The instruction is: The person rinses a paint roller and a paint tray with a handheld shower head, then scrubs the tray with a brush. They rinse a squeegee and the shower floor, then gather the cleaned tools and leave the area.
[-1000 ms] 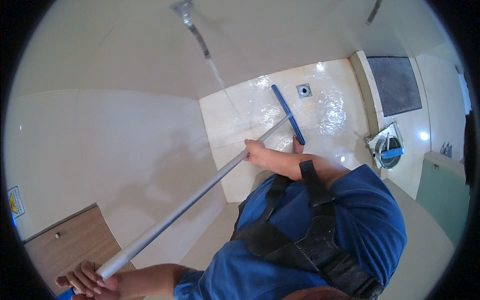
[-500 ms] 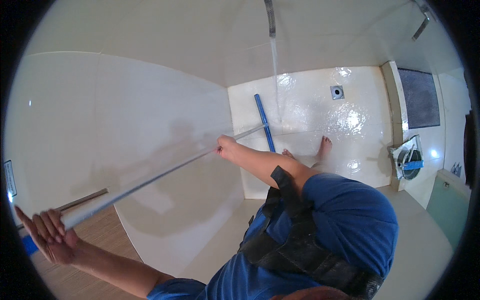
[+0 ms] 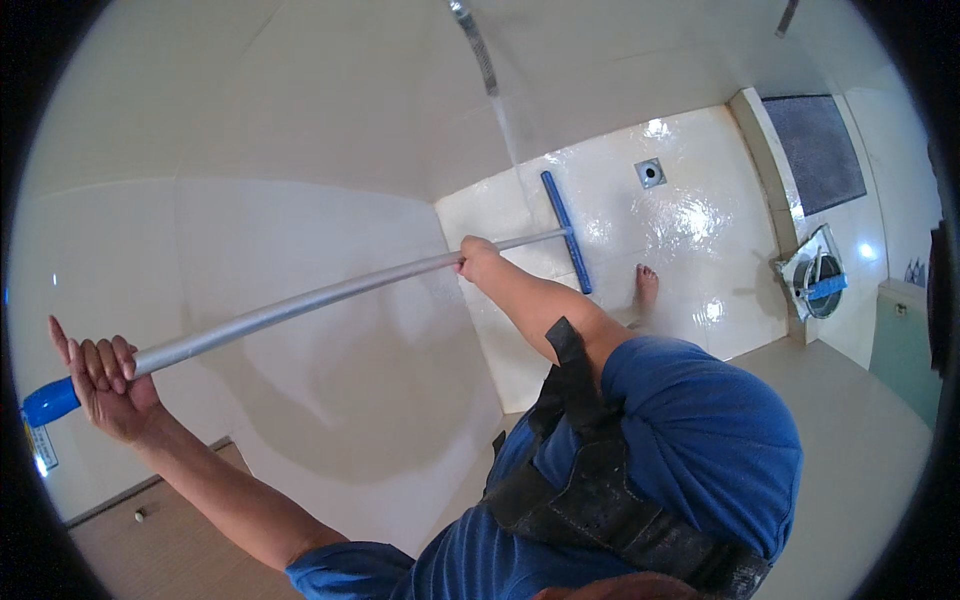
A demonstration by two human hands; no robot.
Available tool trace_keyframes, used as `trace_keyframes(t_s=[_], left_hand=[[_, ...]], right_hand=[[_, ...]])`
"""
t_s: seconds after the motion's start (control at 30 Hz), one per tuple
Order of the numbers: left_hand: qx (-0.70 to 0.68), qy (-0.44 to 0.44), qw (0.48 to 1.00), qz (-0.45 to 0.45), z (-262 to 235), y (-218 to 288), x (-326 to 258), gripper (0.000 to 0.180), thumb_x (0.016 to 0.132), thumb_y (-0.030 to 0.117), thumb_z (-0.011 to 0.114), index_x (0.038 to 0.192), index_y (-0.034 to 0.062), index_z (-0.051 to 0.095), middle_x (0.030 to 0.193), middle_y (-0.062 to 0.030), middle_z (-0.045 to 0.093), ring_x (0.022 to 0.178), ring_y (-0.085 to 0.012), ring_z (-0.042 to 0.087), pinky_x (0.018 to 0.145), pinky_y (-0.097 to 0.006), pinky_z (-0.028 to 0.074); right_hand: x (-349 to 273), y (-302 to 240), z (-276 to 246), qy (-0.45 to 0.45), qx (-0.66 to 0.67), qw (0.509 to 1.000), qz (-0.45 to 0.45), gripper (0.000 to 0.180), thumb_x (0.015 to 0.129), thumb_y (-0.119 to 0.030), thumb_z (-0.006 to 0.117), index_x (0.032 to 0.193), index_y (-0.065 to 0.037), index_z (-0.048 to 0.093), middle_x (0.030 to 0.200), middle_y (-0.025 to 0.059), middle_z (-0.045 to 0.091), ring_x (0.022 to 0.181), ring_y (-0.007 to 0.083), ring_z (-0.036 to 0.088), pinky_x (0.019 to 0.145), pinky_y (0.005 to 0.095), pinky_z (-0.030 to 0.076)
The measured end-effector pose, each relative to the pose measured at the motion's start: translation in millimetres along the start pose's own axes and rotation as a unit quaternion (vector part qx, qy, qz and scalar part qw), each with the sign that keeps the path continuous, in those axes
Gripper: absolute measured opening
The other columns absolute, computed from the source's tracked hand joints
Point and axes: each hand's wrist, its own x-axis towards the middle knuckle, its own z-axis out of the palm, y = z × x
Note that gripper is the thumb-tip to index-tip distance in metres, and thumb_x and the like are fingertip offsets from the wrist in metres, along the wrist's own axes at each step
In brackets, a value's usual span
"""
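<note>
One floor squeegee [image 3: 300,304] is in use, comprising one silver pole, one blue grip [image 3: 50,402] and one blue crosshead [image 3: 566,232]. The crosshead lies on the wet tiled floor [image 3: 690,215], between one falling water stream [image 3: 508,135] and one square floor drain [image 3: 650,173]; it touches neither.

Two hands hold the pole. The left hand [image 3: 115,393] is wrapped around its upper end, just beside the blue grip — one finger stands extended, clear of the pole. The right hand [image 3: 478,258] is closed around the pole nearer the crosshead.

One bare foot [image 3: 647,287] is visible, near the lower end of the crosshead.

Two spouts are in view: one flexible metal spout [image 3: 478,52] discharges the stream; a second spout [image 3: 787,18] is located at the upper right, cut by the frame.

One raised curb [image 3: 770,165] bounds the floor. Beyond it lies one dark grey mat [image 3: 815,152]. One dark bucket [image 3: 822,298] stands near the curb — one blue object [image 3: 828,287] rests across it.
</note>
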Motion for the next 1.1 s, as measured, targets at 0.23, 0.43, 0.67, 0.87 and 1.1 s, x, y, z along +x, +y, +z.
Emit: trace_keyframes(t_s=[0.23, 0.43, 0.67, 0.87, 1.1], left_hand=[[-0.044, 0.095, 0.994, -0.028, 43.4, -67.1, -13.8, 0.045, 0.098, 0.009, 0.047, 0.142, 0.0057, 0.041, 0.057, 0.0052, 0.032, 0.042, -0.0041, 0.030, 0.043, -0.023, 0.036], [-0.088, 0.116, 0.989, -0.033, 115.6, -68.9, -57.1, 0.044, 0.100, 0.012, 0.045, 0.143, 0.0048, 0.039, 0.057, 0.0049, 0.033, 0.042, -0.0045, 0.032, 0.044, -0.023, 0.036], [-0.182, -0.033, 0.983, 0.008, 189.7, -30.1, -50.2, 0.046, 0.103, 0.015, 0.037, 0.147, 0.0033, 0.031, 0.056, 0.0047, 0.033, 0.040, -0.0046, 0.030, 0.040, -0.022, 0.037], [-0.318, -0.132, 0.937, -0.054, 297.6, -84.5, -37.2, 0.046, 0.101, 0.012, 0.035, 0.147, 0.0055, 0.032, 0.055, 0.0052, 0.031, 0.040, -0.0047, 0.028, 0.039, -0.023, 0.036], [-0.416, -0.216, 0.870, -0.153, 444.8, -143.2, -27.7, 0.047, 0.099, 0.008, 0.034, 0.145, 0.0090, 0.036, 0.052, 0.0043, 0.029, 0.039, -0.0072, 0.029, 0.042, -0.027, 0.042]], right_hand=[[16.7, -112.2, -53.2, 0.044, -0.027, 0.994, -0.100, 0.018, 0.089, -0.006, 0.047, 0.102, 0.006, 0.049, 0.084, 0.0220, 0.060, 0.067, 0.0272, 0.060, 0.047, 0.0399, 0.048], [-1.1, -172.3, -127.5, 0.047, 0.013, 0.985, -0.163, 0.019, 0.084, 0.000, 0.050, 0.103, 0.003, 0.047, 0.082, 0.0172, 0.054, 0.061, 0.0238, 0.053, 0.046, 0.0381, 0.045], [-49.5, -187.0, -248.8, 0.026, 0.106, 0.976, -0.189, 0.021, 0.084, -0.002, 0.052, 0.104, -0.001, 0.048, 0.088, 0.0136, 0.049, 0.070, 0.0228, 0.051, 0.057, 0.0419, 0.047], [-61.6, -201.8, -381.0, 0.105, 0.301, 0.925, -0.206, 0.018, 0.088, -0.011, 0.048, 0.103, -0.002, 0.048, 0.093, 0.0129, 0.049, 0.080, 0.0257, 0.057, 0.070, 0.0435, 0.054], [-57.4, -231.2, -504.5, 0.183, 0.405, 0.873, -0.202, 0.020, 0.084, -0.005, 0.047, 0.104, -0.003, 0.044, 0.093, 0.0122, 0.048, 0.072, 0.0236, 0.054, 0.056, 0.0398, 0.050]])
